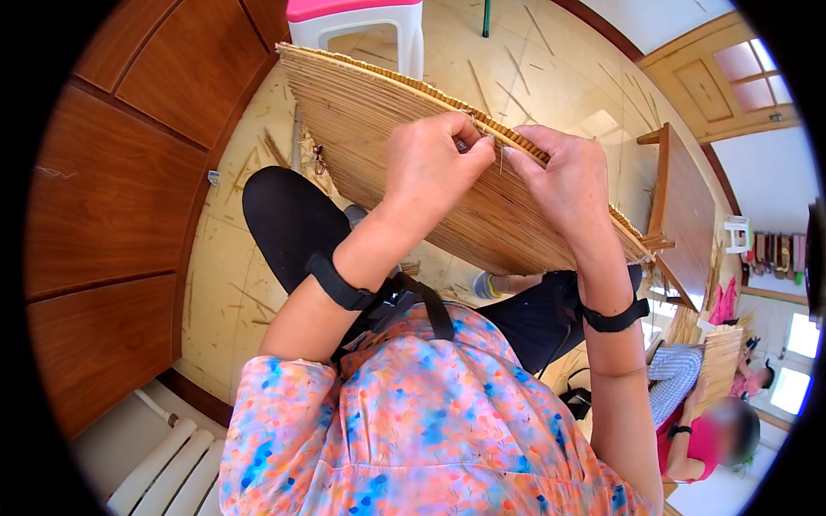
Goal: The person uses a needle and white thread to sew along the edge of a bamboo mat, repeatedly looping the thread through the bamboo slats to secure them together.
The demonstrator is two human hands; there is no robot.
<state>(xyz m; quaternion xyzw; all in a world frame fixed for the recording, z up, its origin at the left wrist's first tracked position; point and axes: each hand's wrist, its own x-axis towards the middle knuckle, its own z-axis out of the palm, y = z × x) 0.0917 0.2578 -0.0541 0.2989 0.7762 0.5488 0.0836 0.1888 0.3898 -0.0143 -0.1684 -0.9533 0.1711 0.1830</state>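
A stiff panel of straw stalks [370,120] stands tilted across my lap, with a bound, ridged rim along its upper edge. My left hand [434,163] is closed in a pinch just at that rim. Something thin, perhaps a thread or a needle, shows by its fingertips, too small to make out. To the right, my right hand [564,176] grips the rim, its thumb on the near face and its fingers over the far side. A loose thin strand hangs down the panel between the two hands.
Wooden cabinets [112,198] line the left side. Ahead stands a stool with a pink top [344,9]. Straw bits [477,86] litter the tiled floor. A wooden table [688,206] is at the right; another person in pink [710,430] holds a straw panel [721,365].
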